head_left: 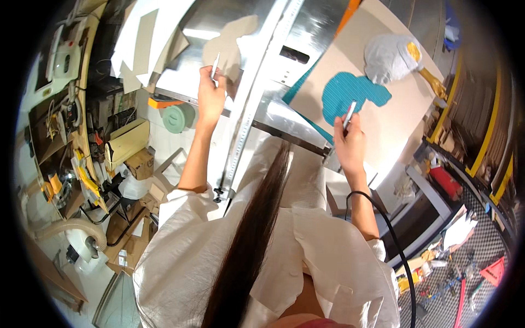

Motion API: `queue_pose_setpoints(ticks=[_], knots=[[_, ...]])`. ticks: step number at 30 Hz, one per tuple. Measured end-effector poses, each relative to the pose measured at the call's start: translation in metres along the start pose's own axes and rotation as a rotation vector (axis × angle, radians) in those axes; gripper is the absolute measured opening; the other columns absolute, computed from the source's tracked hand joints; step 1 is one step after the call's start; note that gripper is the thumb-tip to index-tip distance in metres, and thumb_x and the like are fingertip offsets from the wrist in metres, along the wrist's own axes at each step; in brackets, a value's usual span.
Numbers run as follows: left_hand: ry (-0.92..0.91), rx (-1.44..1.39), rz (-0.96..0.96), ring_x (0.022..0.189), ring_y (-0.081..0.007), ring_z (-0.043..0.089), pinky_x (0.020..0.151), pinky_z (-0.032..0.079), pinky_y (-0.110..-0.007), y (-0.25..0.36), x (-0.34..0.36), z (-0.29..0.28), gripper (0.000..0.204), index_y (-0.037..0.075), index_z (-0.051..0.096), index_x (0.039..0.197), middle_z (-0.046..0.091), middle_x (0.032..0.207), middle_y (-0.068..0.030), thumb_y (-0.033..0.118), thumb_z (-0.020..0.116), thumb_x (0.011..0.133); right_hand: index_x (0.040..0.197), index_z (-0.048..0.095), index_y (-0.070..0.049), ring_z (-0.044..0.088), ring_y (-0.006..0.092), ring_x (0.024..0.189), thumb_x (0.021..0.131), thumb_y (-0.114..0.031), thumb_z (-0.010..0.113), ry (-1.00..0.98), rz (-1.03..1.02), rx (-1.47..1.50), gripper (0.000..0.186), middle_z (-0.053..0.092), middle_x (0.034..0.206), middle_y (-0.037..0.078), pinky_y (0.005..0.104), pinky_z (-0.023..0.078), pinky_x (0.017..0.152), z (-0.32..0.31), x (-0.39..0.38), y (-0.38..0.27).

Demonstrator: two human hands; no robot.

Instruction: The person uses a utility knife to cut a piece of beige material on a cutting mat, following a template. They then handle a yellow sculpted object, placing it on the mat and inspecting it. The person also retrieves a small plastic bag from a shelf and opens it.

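My left hand (212, 93) is closed around a slim white pen-like tool (216, 63). The tool points up over a beige, rounded cut-out shape (232, 44) on the shiny metal surface (210, 24). To the right, my right hand (350, 145) grips another slim pen-like tool (350, 113), pale with a red part. Its tip is over a teal, white-lined area (342, 90) of similar outline in the beige board (404, 115). That area looks like an opening onto the teal mat (299, 86), whose corner shows beneath the board. The exact kind of either tool is unclear.
Between my hands runs a long metal rail (249, 93). A rounded grey-white object (388, 54) with golden parts lies on the board. White and beige sheets (142, 44) are at the far left. A black cable (391, 232) passes my right arm. A green round container (178, 118) stands below.
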State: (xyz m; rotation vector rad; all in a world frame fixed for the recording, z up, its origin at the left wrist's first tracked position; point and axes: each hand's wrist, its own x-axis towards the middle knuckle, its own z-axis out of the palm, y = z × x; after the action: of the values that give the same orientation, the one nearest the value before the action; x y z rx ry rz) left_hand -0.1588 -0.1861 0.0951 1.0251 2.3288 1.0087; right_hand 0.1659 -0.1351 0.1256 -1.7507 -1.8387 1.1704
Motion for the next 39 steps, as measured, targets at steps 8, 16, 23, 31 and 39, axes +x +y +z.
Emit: queue_pose_setpoints(ticks=[8, 16, 23, 31, 39], knots=[[-0.031, 0.3, 0.07, 0.103, -0.0376, 0.056, 0.086, 0.046, -0.043, -0.024, 0.033, 0.01, 0.073, 0.004, 0.041, 0.131, 0.054, 0.115, -0.0219, 0.041, 0.072, 0.076, 0.103, 0.038, 0.005, 0.062, 0.041, 0.061, 0.085, -0.018, 0.061, -0.179, -0.11, -0.118, 0.037, 0.059, 0.061, 0.023, 0.0464, 0.05, 0.054, 0.105, 0.033, -0.044], [0.118, 0.395, 0.183, 0.106, -0.0409, 0.053, 0.088, 0.045, -0.044, -0.074, 0.071, -0.027, 0.065, 0.0, 0.04, 0.129, 0.051, 0.116, -0.024, 0.035, 0.068, 0.082, 0.113, 0.03, 0.008, 0.061, 0.0419, 0.058, 0.084, -0.014, 0.058, -0.146, -0.115, -0.144, 0.046, 0.06, 0.063, 0.024, 0.0469, 0.051, 0.053, 0.152, 0.038, -0.064], [0.003, 0.246, 0.331, 0.099, -0.0414, 0.052, 0.084, 0.044, -0.045, -0.054, 0.05, 0.003, 0.03, -0.001, 0.046, 0.117, 0.05, 0.111, -0.0235, 0.004, 0.048, 0.088, 0.115, 0.031, 0.011, 0.06, 0.0452, 0.06, 0.083, -0.014, 0.058, -0.113, -0.114, -0.09, 0.048, 0.059, 0.064, 0.027, 0.0507, 0.049, 0.055, 0.163, 0.032, -0.052], [0.037, 0.493, 0.427, 0.1, -0.0395, 0.052, 0.087, 0.043, -0.046, -0.054, 0.057, 0.009, 0.034, 0.001, 0.05, 0.114, 0.053, 0.108, -0.02, 0.006, 0.057, 0.081, 0.122, 0.03, 0.008, 0.062, 0.0444, 0.066, 0.085, -0.014, 0.06, -0.173, -0.115, 0.014, 0.053, 0.061, 0.072, 0.028, 0.0508, 0.05, 0.061, 0.127, 0.018, -0.056], [-0.311, -0.25, 0.381, 0.118, -0.0289, 0.049, 0.094, 0.045, -0.039, 0.143, -0.006, 0.084, 0.067, 0.0, 0.04, 0.131, 0.046, 0.129, -0.0188, 0.018, 0.075, 0.077, 0.118, 0.047, -0.005, 0.062, 0.0305, 0.085, 0.085, -0.013, 0.062, 0.127, -0.011, 0.271, 0.038, 0.064, 0.095, 0.014, 0.0404, 0.049, 0.076, 0.017, -0.018, 0.029]])
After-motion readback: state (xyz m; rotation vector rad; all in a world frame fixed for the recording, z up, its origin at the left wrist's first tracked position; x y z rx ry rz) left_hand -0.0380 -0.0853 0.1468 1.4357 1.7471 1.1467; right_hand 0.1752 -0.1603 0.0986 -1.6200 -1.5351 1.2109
